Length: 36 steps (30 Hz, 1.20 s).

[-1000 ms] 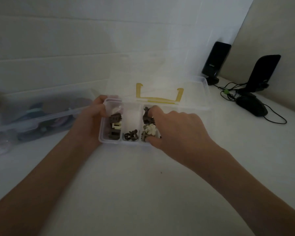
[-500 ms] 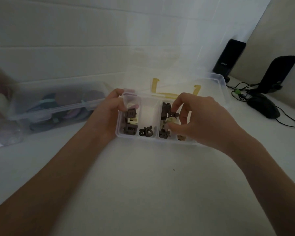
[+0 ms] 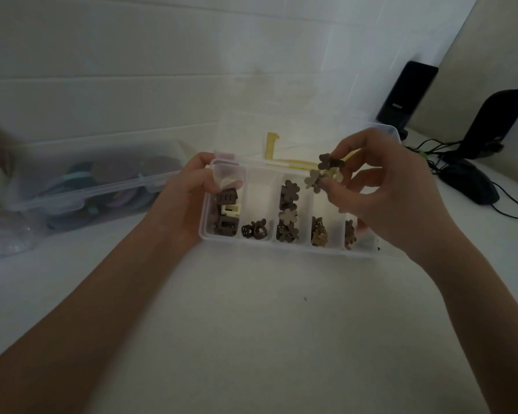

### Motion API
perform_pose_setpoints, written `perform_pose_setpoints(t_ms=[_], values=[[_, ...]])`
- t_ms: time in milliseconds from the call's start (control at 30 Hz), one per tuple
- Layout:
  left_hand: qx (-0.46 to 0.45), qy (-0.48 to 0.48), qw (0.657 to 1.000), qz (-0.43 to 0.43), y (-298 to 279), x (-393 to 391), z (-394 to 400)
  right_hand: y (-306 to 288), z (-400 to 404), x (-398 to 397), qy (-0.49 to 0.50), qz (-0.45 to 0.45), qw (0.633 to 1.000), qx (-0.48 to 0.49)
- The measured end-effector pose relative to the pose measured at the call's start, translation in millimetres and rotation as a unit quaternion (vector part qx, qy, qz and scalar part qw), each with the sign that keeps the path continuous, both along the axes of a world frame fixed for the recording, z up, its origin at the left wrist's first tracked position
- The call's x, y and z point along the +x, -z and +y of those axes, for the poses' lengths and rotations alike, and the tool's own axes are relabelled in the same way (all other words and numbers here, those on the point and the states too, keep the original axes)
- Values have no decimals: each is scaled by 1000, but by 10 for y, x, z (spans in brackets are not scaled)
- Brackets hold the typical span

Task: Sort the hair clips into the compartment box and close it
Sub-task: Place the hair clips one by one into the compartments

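clear plastic makes the compartment box (image 3: 284, 245), which sits on the white table (image 3: 251, 339) at the centre of the frame with its lid (image 3: 281, 135) standing open behind it. the left hand (image 3: 186, 201) grips the left end of the box, thumb curled over the rim at the corner. the right hand (image 3: 380, 189) is raised above the right part of the box and pinches a small bunch of flower-shaped hair clips (image 3: 323, 171), dark and beige ones, between thumb and fingertips. these clips hang over the fourth compartment, apart from the ones below.

inside the box, the first compartment from the left has square brown and cream clips (image 3: 228, 213). the second has a few dark round clips (image 3: 253, 230) at its near end. the third has a row of flower clips (image 3: 287, 213). the fourth and fifth have some more brown clips at the near end; the fifth is partly hidden by the right hand.

at the left of the frame lies a bigger clear storage box (image 3: 102, 186) with blurred coloured things inside. at the upper right stand two black speakers (image 3: 407, 94) and a black mouse (image 3: 470, 183) with cables.
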<state>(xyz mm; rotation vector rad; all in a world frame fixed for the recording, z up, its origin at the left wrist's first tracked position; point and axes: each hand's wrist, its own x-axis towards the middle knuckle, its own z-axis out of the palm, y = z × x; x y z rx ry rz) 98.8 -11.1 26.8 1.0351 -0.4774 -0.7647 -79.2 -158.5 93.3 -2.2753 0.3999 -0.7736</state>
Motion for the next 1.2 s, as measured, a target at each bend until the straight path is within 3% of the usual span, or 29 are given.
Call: perform_pose_setpoints(t_ms=[200, 500, 700, 800, 867, 1000, 1100, 1200], values=[[-7, 0, 1000, 1, 5, 1, -2, 23, -1, -20, -50, -30, 996, 63], [-3, -1, 1000, 4, 17, 6, -2, 137, 44, 33, -84, 68, 993, -58], [-3, 0, 1000, 2, 11, 0, 5, 98, 32, 35, -82, 49, 994, -60], [-8, 6, 1000, 3, 12, 9, 2, 47, -33, -47, -21, 36, 995, -91], [-8, 2, 1000, 1, 11, 14, 2, 20, -105, -114, 34, 82, 987, -134], [-4, 1, 1000, -7, 9, 13, 6, 36, -20, -143, 55, 262, 942, -205], [1, -7, 1000, -6, 8, 2, 4, 91, 93, -109, 51, 326, 905, -268], [4, -14, 1000, -6, 5, -6, 1, 90, 122, -84, 52, 351, 898, -262]])
